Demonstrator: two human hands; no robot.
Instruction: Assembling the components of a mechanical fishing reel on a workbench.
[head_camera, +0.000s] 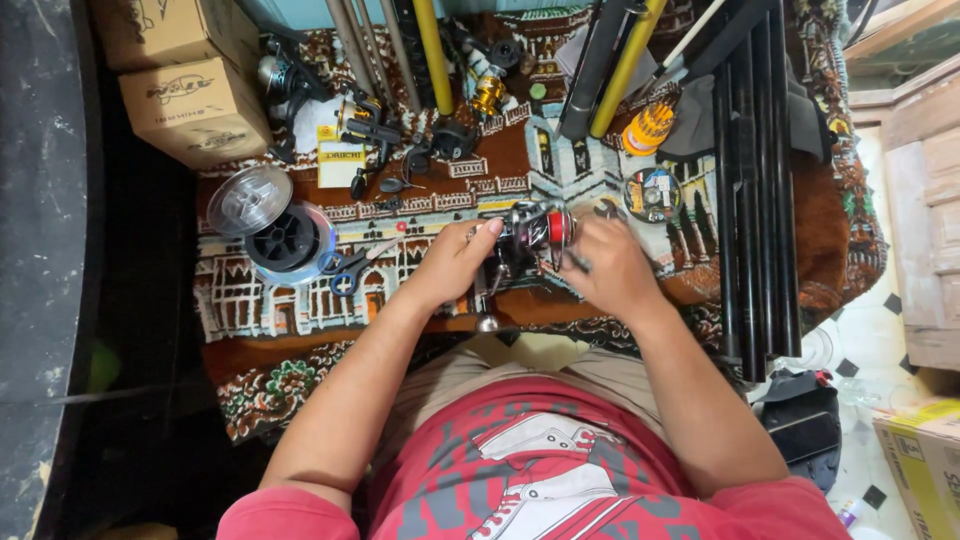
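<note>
Reel: I see a small fishing reel (527, 238), dark metal body with a bright red band round the spool end; glossy, compact, rounded.
Reel position: it sits at the middle of the bench (300, 385), just above the patterned cloth (420, 215), between both hands.
Left hand: my view shows the left hand (455, 262) wrapped on the reel's left side, thumb lying along the top, fingers curled under. Grip pressed onto the reel body.
Right hand: the right hand (612, 270) covers the reel's right side, fingers bent toward the red band. It touches the reel; a thin dark part pokes out beneath the fingers, too small to name. Whether this grip pinches it I cannot tell.
Cloth: woven, brown and cream, building motifs, edges draped over the bench front.
Line spools: a clear plastic spool (248, 198) and a black-cored spool (290, 242) lie touching, well left of the reel.
Scissors: blue-handled scissors (350, 270) lie just beside the left hand.
Rods: black rod sections (755, 190) run lengthwise on the right; a yellow tube (625, 65) slants above.
Boxes: two cardboard boxes (190, 105) at upper left, matte.
Round tin: a small round case (652, 193) near the right hand.
</note>
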